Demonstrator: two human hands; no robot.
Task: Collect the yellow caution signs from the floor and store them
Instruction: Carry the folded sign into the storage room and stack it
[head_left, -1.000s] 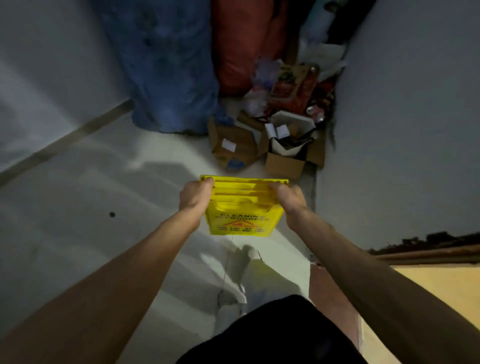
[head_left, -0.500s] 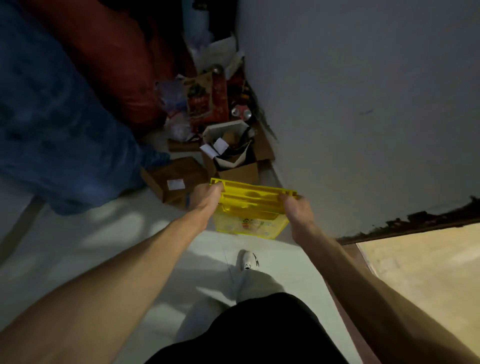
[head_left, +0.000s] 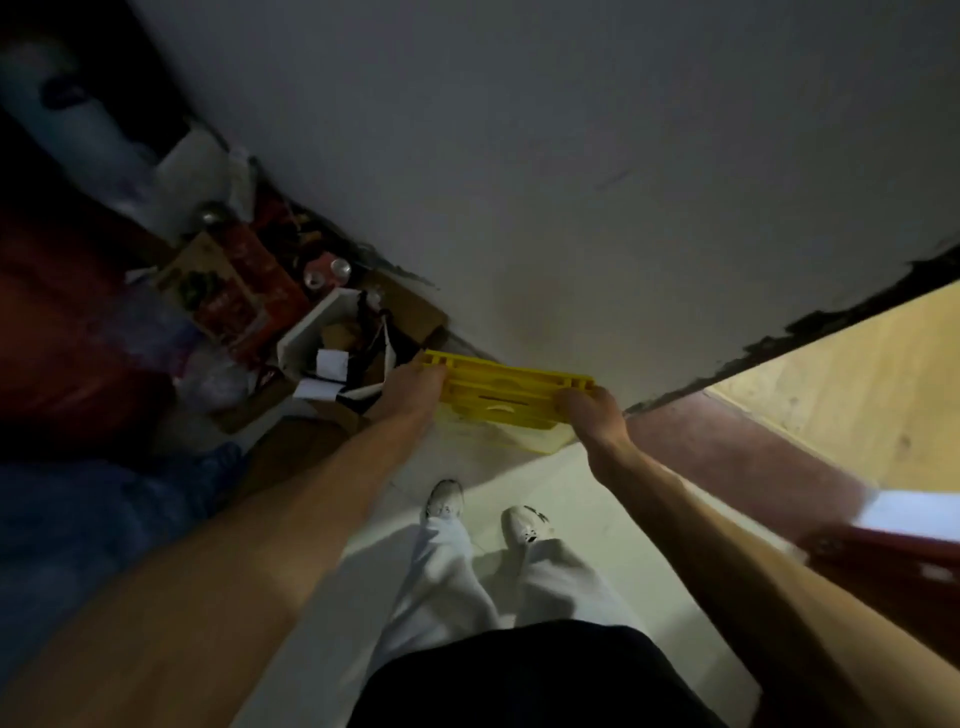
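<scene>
At the foot of a grey wall (head_left: 545, 156), a pale floor (head_left: 597, 530) runs under dim light, and a yellow caution sign (head_left: 511, 397) is held folded and edge-up just in front of that wall's base. Left of the sign, a heap of cardboard boxes (head_left: 322, 358), red packets and cans crowds the corner; right of it, a dark ragged wall edge gives onto a lit tan floor (head_left: 857, 395). The left hand (head_left: 410, 389) is clenched over the sign's left end, fingers wrapped on its top rim. The right hand (head_left: 592, 413) grips the right end the same way. Both bare forearms reach forward and down, nearly straight, converging on the sign. Below it stand two white shoes (head_left: 483, 512) and pale trouser legs.
</scene>
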